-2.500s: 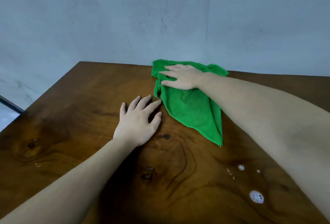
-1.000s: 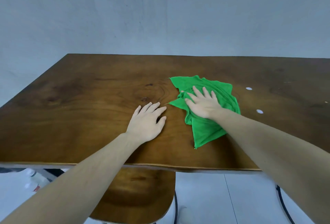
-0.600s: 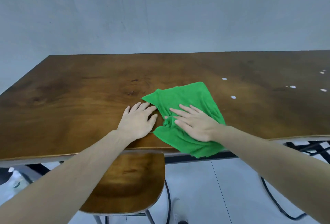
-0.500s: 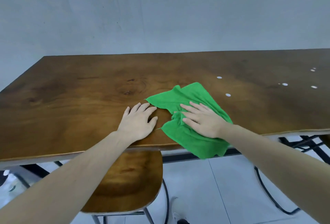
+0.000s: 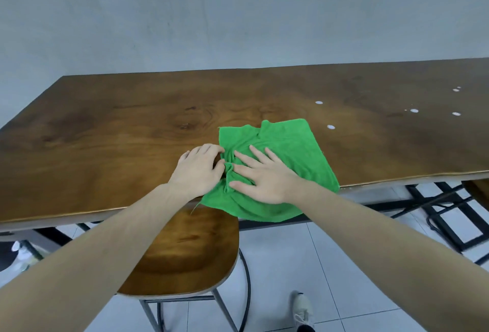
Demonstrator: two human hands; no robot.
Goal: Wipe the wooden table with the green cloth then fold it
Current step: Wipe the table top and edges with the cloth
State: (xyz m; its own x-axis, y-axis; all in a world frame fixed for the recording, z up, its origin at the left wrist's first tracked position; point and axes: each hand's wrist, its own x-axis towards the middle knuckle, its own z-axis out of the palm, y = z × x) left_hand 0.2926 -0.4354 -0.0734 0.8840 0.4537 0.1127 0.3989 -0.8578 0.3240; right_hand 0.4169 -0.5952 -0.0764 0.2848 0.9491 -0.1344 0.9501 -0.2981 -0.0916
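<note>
The green cloth [image 5: 288,144] lies crumpled on the wooden table [image 5: 119,130], and its near part hangs over the table's front edge. My right hand [image 5: 260,175] rests flat on the cloth, fingers spread, pressing it down. My left hand [image 5: 198,170] is just left of it with curled fingers pinching the bunched left edge of the cloth. Folds gather between the two hands.
Several white spots [image 5: 330,127] dot the table to the right of the cloth. A wooden stool [image 5: 185,252] with a metal frame stands under the front edge below my arms. Black metal legs [image 5: 449,215] stand at the right, and my shoe [image 5: 303,310] is on the tiled floor.
The cloth was dragged from the far side of the table to the front edge. My left hand moved from flat on the wood to gripping the cloth's left edge.
</note>
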